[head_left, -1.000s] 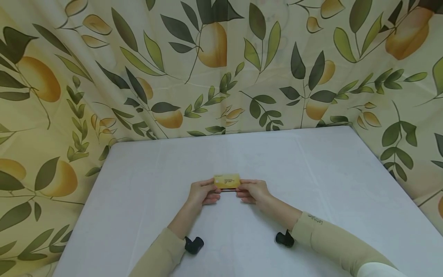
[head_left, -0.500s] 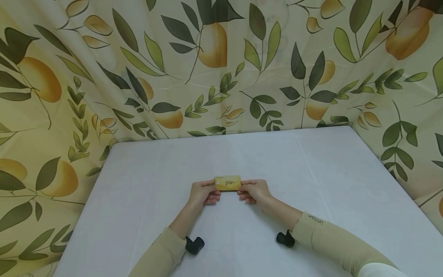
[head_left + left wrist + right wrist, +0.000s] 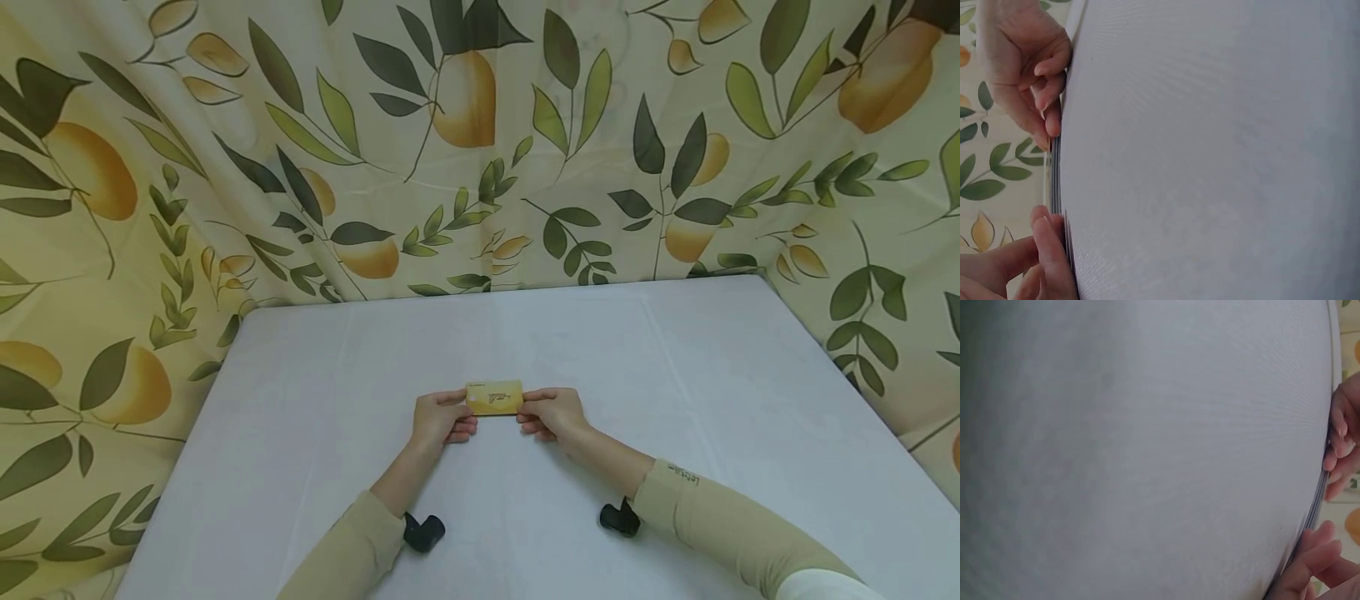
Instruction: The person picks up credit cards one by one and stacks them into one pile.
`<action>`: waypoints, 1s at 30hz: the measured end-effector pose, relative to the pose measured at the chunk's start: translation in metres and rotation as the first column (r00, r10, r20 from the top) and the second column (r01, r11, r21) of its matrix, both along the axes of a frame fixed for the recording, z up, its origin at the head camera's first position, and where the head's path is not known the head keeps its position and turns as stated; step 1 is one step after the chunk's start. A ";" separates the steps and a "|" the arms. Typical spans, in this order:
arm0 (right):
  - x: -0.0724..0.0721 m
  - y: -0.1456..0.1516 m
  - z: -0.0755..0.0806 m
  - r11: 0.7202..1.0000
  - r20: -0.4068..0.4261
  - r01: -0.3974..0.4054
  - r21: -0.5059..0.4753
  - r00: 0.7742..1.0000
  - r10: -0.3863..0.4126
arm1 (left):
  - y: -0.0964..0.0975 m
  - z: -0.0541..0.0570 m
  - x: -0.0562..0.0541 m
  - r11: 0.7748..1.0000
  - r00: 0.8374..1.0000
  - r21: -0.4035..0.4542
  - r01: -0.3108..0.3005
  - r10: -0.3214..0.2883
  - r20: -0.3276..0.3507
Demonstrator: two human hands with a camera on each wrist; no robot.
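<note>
A yellow card (image 3: 494, 398) with dark print lies flat near the middle of the white table, on top of a thin stack of darker cards (image 3: 1055, 181) whose layered edges show in the left wrist view. My left hand (image 3: 438, 418) pinches the left end, its other fingers loosely curled beneath. At the right end, my right hand (image 3: 552, 414) pinches the card and stack in the same way. Seen from the right wrist, the stack's edge (image 3: 1315, 503) runs between both hands' fingertips. The card's face is hidden in both wrist views.
A white cloth covers the table (image 3: 360, 367). Behind it hangs a curtain (image 3: 450, 208) printed with fruit and leaves. Black wrist devices sit below the left sleeve (image 3: 345, 546) and right sleeve (image 3: 720, 512).
The yellow card has come down toward me onto the stack; the gap and reddish edge below it have closed to a thin dark line. Both hands stay at its ends.
</note>
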State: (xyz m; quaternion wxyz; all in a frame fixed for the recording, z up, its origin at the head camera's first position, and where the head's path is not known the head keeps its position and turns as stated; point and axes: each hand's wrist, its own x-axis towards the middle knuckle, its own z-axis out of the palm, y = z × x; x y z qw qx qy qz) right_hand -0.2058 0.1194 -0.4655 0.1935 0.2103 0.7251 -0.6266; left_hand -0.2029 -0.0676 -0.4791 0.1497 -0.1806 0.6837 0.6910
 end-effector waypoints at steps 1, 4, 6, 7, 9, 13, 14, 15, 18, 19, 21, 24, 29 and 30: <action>0.000 0.000 0.000 1.000 -0.003 -0.001 0.000 1.000 0.001 | 0.000 0.000 0.000 1.000 1.000 -0.006 -0.003 0.003 -0.004; -0.001 0.000 -0.002 1.000 -0.007 -0.003 -0.004 1.000 0.003 | 0.000 0.000 0.000 1.000 1.000 -0.020 -0.012 0.012 -0.007; -0.001 0.000 -0.002 1.000 -0.009 -0.004 -0.005 1.000 0.004 | 0.001 -0.001 0.000 1.000 1.000 -0.022 -0.020 0.020 -0.002; -0.001 0.000 -0.002 1.000 -0.011 -0.004 -0.006 1.000 0.004 | 0.001 -0.001 0.000 0.999 1.000 -0.026 -0.022 0.022 -0.006; -0.001 0.001 -0.002 1.000 -0.013 -0.010 -0.002 1.000 0.010 | 0.001 -0.001 0.000 0.999 1.000 -0.032 -0.026 0.026 -0.001; -0.001 0.002 -0.003 1.000 -0.025 -0.013 0.003 1.000 0.013 | 0.002 0.000 0.000 0.999 1.000 -0.039 -0.025 0.025 -0.001; -0.001 0.002 -0.003 1.000 -0.027 -0.017 0.004 0.999 0.017 | 0.002 0.000 -0.001 0.999 1.000 -0.036 -0.026 0.026 0.005; -0.001 0.002 -0.003 1.000 -0.027 -0.018 0.005 0.999 0.018 | 0.002 0.000 -0.001 0.999 1.000 -0.033 -0.025 0.025 0.004; -0.001 0.002 -0.004 1.000 -0.025 -0.017 0.000 1.000 0.017 | 0.001 0.000 -0.002 0.999 1.000 -0.023 -0.025 0.025 0.010; -0.001 0.002 -0.004 1.000 -0.025 -0.015 -0.002 1.000 0.015 | 0.001 0.000 -0.002 1.000 1.000 -0.020 -0.024 0.024 0.009; -0.002 0.003 -0.005 1.000 -0.029 -0.016 -0.006 0.999 0.016 | 0.001 0.001 -0.002 1.000 1.000 -0.012 -0.024 0.024 0.013; -0.003 0.003 -0.005 1.000 -0.025 -0.015 -0.015 1.000 0.015 | 0.001 0.001 -0.002 1.000 1.000 -0.003 -0.019 0.019 0.009; -0.003 0.003 -0.005 1.000 -0.015 -0.018 -0.023 1.000 0.017 | 0.000 0.000 -0.002 1.000 1.000 0.007 -0.014 0.014 0.003; -0.003 0.003 -0.005 1.000 -0.011 -0.015 -0.026 1.000 0.015 | 0.000 0.000 -0.002 1.000 1.000 0.009 -0.014 0.014 0.003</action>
